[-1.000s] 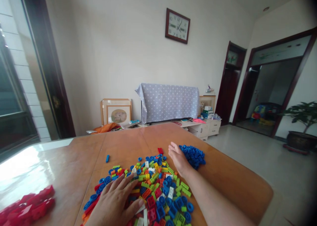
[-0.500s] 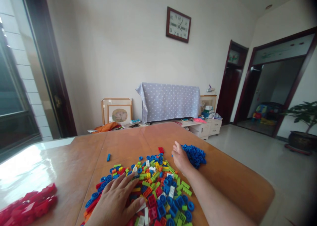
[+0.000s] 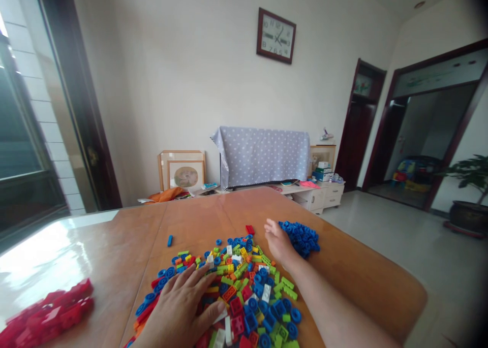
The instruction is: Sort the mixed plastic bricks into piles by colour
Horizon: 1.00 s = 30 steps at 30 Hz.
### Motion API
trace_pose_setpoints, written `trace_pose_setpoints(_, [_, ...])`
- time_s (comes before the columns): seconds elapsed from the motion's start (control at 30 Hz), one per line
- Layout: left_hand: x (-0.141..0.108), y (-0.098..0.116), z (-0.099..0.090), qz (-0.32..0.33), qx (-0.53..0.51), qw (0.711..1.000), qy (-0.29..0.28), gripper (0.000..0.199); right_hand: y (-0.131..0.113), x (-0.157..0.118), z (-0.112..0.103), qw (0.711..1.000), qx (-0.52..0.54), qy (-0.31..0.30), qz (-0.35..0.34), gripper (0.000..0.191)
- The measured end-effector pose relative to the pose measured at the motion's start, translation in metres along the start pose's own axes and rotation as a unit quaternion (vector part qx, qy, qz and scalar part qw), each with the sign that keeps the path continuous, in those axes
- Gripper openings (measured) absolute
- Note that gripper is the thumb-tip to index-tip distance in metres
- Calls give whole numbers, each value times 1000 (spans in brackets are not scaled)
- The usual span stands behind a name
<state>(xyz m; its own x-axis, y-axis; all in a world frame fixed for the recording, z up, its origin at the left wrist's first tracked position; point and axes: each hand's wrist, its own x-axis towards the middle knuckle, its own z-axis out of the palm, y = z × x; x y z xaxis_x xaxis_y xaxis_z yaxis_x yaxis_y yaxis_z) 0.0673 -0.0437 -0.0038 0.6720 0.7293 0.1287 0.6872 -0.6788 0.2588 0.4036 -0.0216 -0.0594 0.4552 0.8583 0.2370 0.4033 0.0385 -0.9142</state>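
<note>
A mixed heap of toy building bricks [image 3: 247, 292] in red, blue, green, yellow, orange and white spreads over the table in front of me. My left hand [image 3: 186, 297] lies palm down on the heap's left side, fingers stretched and a little spread, touching the bricks under it. Right beside a pile of blue bricks [image 3: 299, 237] is my right hand [image 3: 279, 240], its fingers extended to the left and slightly apart. Nothing shows in its fingers, and its palm is hidden. A single red brick [image 3: 249, 229] lies just left of it.
A pile of red bricks [image 3: 49, 312] sits at the table's left. One blue brick [image 3: 170, 241] lies apart beyond the heap. The wooden table [image 3: 362, 282] has a rounded right corner. Behind it stand a cloth-covered object [image 3: 265, 157] and a low white cabinet [image 3: 331, 196].
The view has shifted slightly, so everything sits a little differently in the picture. Both hands keep nearly the same places over and beside the bricks.
</note>
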Motion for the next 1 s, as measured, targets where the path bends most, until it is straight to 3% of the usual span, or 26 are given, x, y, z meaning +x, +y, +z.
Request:
trace_pose_setpoints(0.2, [-1, 0, 1, 0, -9, 1000, 12, 65, -14, -19, 15, 993, -13, -105, -43, 56])
trace_pose_setpoints(0.4, [-3, 0, 0, 9, -18, 1000, 15, 60, -28, -38, 20, 969, -74, -202, -121, 53])
trace_pose_setpoints(0.5, [-4, -1, 1, 12, -17, 1000, 22, 59, -30, -37, 18, 969, -84, -194, -125, 49])
trace_pose_setpoints(0.7, [-4, -2, 1, 16, -22, 999, 25, 58, -24, -27, 11, 982, -107, -122, -94, 44])
trace_pose_setpoints(0.87, [-4, 1, -2, 17, -24, 1000, 5, 59, -33, -33, 7, 957, -192, -143, -163, 49])
trace_pose_setpoints(1.0, [-4, 1, -1, 16, -17, 1000, 16, 59, -39, -38, 6, 947, -226, -154, -167, 55])
